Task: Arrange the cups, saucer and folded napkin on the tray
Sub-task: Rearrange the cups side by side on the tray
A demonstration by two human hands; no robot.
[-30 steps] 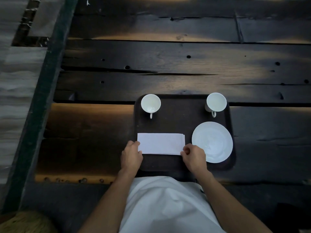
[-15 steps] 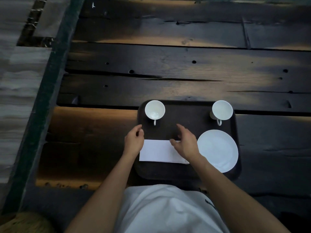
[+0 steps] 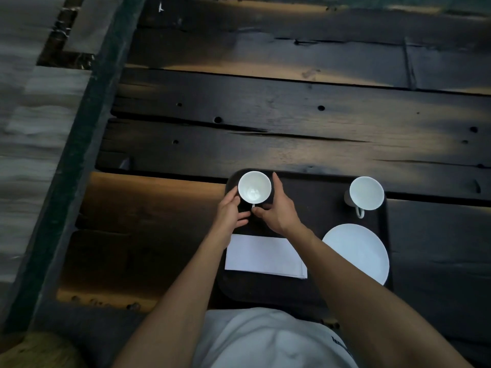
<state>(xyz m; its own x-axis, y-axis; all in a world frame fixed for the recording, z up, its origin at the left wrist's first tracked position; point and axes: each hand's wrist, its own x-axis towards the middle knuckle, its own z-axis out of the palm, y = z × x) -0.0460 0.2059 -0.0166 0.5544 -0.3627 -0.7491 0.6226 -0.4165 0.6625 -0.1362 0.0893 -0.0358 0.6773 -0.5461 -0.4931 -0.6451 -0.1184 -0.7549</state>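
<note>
Cupping the left cup (image 3: pixel 254 187) from both sides, the left hand (image 3: pixel 230 212) and right hand (image 3: pixel 277 208) close loosely around it at the far left corner of the tray (image 3: pixel 313 208); the fingers curve along its walls and the thumbs meet near its small handle, which points toward the person. This two-sided hold looks meant for nudging or turning the cup into line, not for lifting it, though whether the fingers press the china or only hover beside it cannot be told. The folded napkin (image 3: pixel 265 257) lies flat along the near left of the tray, squared to the tray's edge, with both forearms crossing above its ends. The saucer (image 3: pixel 357 252) sits bare at the near right, and the other cup (image 3: pixel 366 193) stands behind it at the far right corner, handle also toward the person, so the layout reads as nearly symmetrical. Dim light swallows the tray's dark rim against the wooden planks (image 3: pixel 292 123), the cup's base is hidden by its bowl, and the person's white garment (image 3: pixel 265 341) covers the tray's near edge.
</note>
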